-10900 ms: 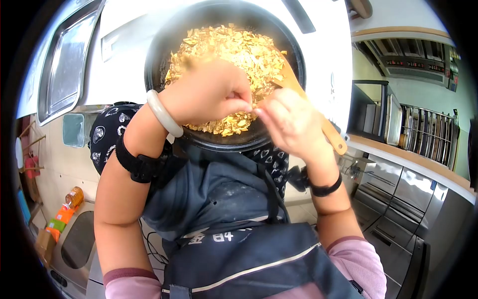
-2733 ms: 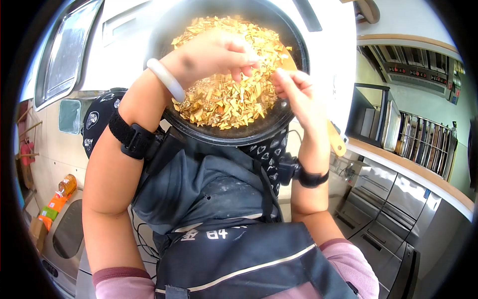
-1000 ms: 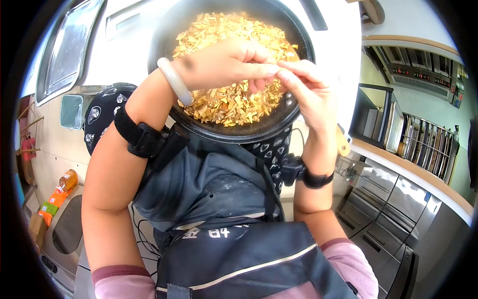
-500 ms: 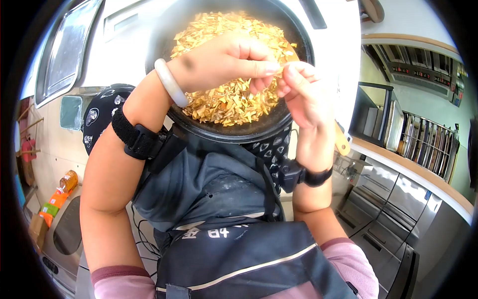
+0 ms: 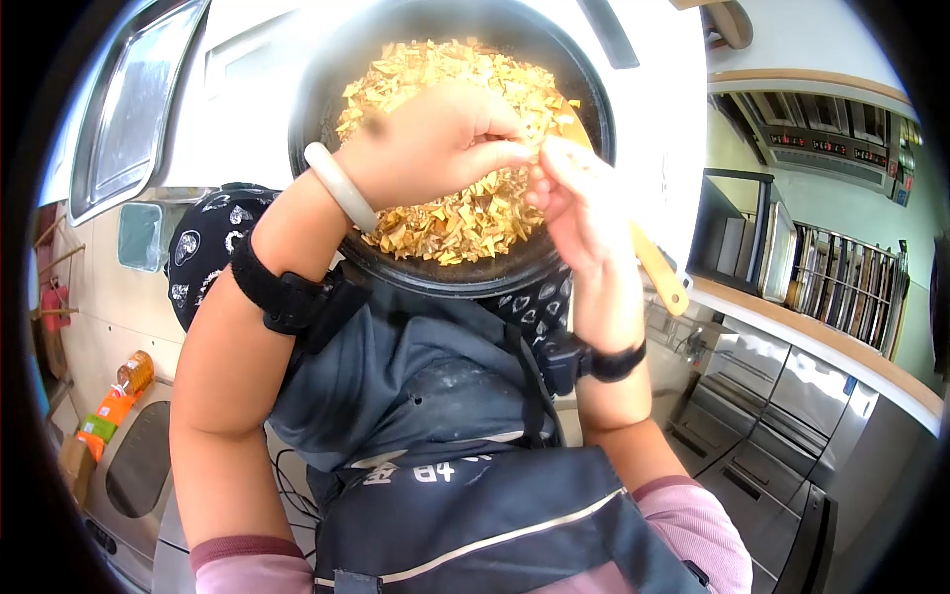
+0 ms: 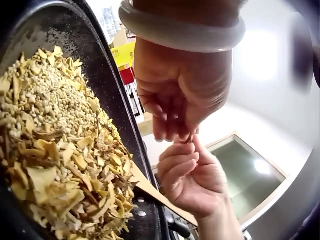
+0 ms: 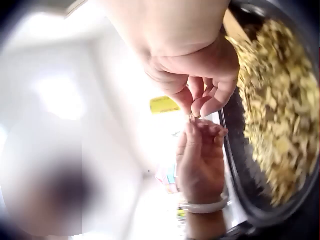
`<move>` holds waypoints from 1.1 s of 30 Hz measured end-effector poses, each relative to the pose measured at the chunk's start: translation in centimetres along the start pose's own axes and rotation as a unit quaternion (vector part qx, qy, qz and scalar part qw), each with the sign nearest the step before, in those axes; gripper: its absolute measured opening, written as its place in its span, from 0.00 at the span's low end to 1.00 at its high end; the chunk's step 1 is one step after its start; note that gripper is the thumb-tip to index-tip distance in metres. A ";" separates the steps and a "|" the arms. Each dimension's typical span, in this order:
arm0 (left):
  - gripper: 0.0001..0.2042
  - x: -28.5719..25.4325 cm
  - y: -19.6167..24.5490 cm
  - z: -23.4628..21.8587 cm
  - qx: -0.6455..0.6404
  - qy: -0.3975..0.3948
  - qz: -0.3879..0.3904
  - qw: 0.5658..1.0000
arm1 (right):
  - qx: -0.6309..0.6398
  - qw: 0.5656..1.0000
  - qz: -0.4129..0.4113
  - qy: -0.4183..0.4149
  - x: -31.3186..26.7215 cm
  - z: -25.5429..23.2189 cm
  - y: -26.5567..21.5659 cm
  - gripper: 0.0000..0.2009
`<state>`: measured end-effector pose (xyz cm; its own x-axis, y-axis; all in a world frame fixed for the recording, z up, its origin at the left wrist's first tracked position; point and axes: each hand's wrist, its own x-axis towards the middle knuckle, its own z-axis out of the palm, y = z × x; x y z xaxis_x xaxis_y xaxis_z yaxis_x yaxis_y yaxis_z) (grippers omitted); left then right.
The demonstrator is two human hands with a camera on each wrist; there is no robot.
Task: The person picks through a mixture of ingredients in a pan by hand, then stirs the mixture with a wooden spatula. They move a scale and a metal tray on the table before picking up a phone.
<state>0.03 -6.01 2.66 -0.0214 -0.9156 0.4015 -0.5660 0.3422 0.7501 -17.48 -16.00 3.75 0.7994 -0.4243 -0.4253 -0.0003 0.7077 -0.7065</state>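
My left hand point(image 5: 430, 144), with a white bangle point(image 5: 339, 188) at its wrist, and my right hand point(image 5: 584, 213) meet fingertip to fingertip over a black pan point(image 5: 465, 289). Between thumb and fingers, both pinch one small brownish piece point(image 6: 189, 139), mostly covered by the fingertips. Below them the pan holds a heap of thin yellow-brown dried chips point(image 5: 465, 233). Pale small grains point(image 6: 55, 95) lie mixed among the chips in the left wrist view. A wooden spatula point(image 5: 658, 272) leans across the pan's right rim, its blade partly under the chips.
The pan stands at the front of a white worktop point(image 5: 658, 119). A metal tray point(image 5: 124, 119) is at the left, and a dark flat handle point(image 5: 609, 35) lies behind the pan. Farther right are a rack of trays point(image 5: 841, 282) and steel drawers point(image 5: 752, 396).
Since the earliest frame the hands have parted and come together again over the pan. In the last half second both have shifted slightly left, fingertips still together.
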 end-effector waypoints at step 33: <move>0.07 -0.8 0.3 1.5 -0.043 -0.065 -0.039 0.996 | -0.355 0.934 0.046 0.011 -1.5 0.1 -0.6 0.11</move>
<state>-1.34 -5.51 1.79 -0.0890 -0.9580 0.2726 -0.4969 0.2799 0.8214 -18.59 -15.74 4.85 0.7634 -0.3980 -0.5087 -0.4727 0.1926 -0.8599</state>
